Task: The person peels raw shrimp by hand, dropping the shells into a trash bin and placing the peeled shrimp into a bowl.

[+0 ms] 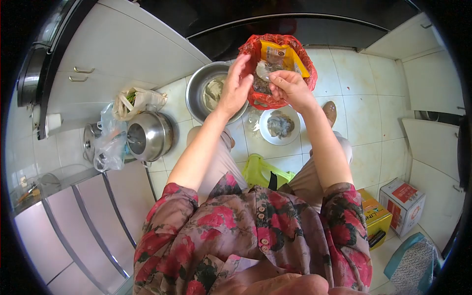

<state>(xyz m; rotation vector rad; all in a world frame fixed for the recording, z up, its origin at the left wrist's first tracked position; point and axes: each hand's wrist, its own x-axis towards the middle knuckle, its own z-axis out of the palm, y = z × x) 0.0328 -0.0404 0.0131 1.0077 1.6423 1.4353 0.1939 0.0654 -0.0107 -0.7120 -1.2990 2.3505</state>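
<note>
My right hand (291, 89) pinches a pale, translucent shrimp (262, 70) by one end. It hangs over a bin lined with a red plastic bag (310, 73). Inside the bag lie a yellow packet (295, 61) and dark scraps that I cannot make out. My left hand (233, 92) is open, fingers stretched out, between the bin and a steel basin (192, 93). Its palm faces the shrimp without touching it. Something pale lies in the basin, partly hidden by my left hand. Below my right hand, a white bowl (268, 138) holds grey shrimp (279, 125).
A green plastic stool (255, 169) is between my legs. To the left stand a steel pot (150, 135), a clear plastic bag (110, 142) and a cloth bag of greens (140, 102). A yellow box (376, 221) and a white-red carton (403, 206) sit at the right.
</note>
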